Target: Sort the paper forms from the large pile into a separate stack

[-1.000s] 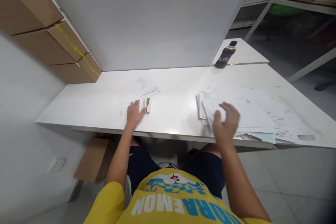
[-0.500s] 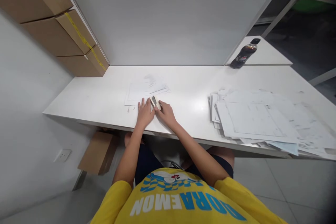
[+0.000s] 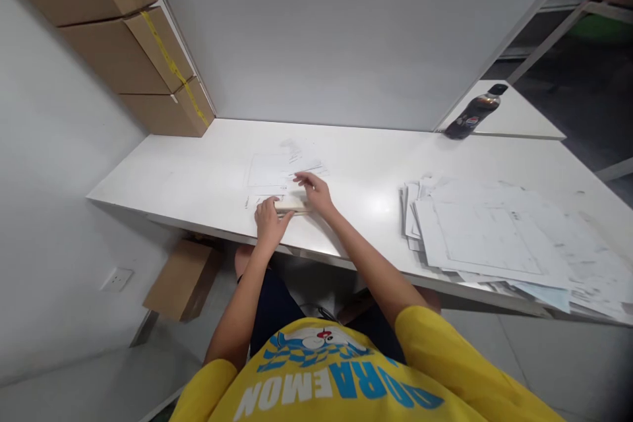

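A cream, narrow, block-like object lies lengthwise across the front part of the white desk; its exact kind is unclear. My left hand grips its left end, thumb on the near side and fingers over the far side. Just above the object's right end is my right hand, its fingers apart and pointing left, with nothing seen in them. Behind the object, a sheet of paper with faint printed lines rests on the desk. Loose papers with dark marks lie at its right.
A spread stack of printed papers covers the right side of the desk. A dark cola bottle stands at the back right by the upright panel. Cardboard boxes are stacked at the left, and another cardboard box is below the desk.
The cream object has turned from slanted to lying nearly sideways. My right hand has let go of it and lifted, fingers opening. The view has shifted slightly.
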The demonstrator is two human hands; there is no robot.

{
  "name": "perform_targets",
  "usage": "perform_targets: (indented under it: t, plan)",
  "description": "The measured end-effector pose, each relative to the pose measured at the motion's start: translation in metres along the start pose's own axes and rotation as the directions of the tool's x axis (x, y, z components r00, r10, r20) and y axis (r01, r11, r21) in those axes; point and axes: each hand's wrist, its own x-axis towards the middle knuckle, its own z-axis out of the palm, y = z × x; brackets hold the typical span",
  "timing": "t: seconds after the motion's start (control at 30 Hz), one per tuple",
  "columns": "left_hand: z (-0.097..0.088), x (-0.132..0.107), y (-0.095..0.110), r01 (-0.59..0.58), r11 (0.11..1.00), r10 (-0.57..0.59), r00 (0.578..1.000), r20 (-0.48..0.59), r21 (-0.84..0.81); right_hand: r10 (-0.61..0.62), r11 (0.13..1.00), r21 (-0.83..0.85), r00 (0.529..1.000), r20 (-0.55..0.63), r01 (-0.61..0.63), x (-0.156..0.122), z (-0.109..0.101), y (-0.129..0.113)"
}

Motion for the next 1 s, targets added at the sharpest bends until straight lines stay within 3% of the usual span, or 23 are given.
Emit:
perform_targets:
  t: [0.13, 0.23, 0.37, 0.47, 0.57, 0.7, 0.87, 1.0]
  plan:
    - [0.0, -0.016, 0.005, -0.03, 0.997, 0.028, 0.999, 0.037, 0.065, 0.108, 0.938, -0.334, 0.993, 0.04, -0.089, 0.073, -0.011, 0.012]
    - [0.0, -0.027, 0.014, -0.018, 0.997, 0.014, 0.999, 0.049, 0.075, 0.186, 0.908, -0.392, 0.981, 0.058, -0.149, 0.091, -0.013, 0.03]
    - [-0.01, -0.03, 0.009, -0.085, 0.993, 0.095, 0.988, 0.124, -0.081, 0.172, 0.849, -0.504, 0.985, -0.023, -0.16, 0.067, -0.008, 0.045]
    - [-0.02, -0.005, -0.016, -0.133, 0.98, 0.148, 0.984, 0.096, -0.151, 0.133, 0.811, -0.56, 0.986, -0.105, -0.169, 0.045, -0.008, 0.043]
    - [-0.021, 0.037, -0.039, -0.112, 0.993, 0.111, 0.994, 0.025, 0.046, 0.073, 0.825, -0.555, 0.995, -0.072, -0.101, 0.032, -0.01, 0.036]
    - [-0.008, 0.073, -0.047, -0.155, 0.956, 0.116, 0.979, 0.165, 0.249, 0.011, 0.847, -0.532, 1.0, 0.02, 0.001, 0.027, -0.012, 0.03]
    - [-0.003, 0.069, -0.048, -0.209, 0.942, 0.191, 0.977, 0.095, 0.263, 0.008, 0.871, -0.486, 0.987, 0.162, 0.073, 0.022, -0.016, 0.031]
    - [-0.007, 0.064, -0.046, -0.272, 0.935, 0.258, 0.962, 0.089, 0.229, 0.032, 0.889, -0.455, 0.981, 0.192, 0.06, 0.013, -0.023, 0.03]
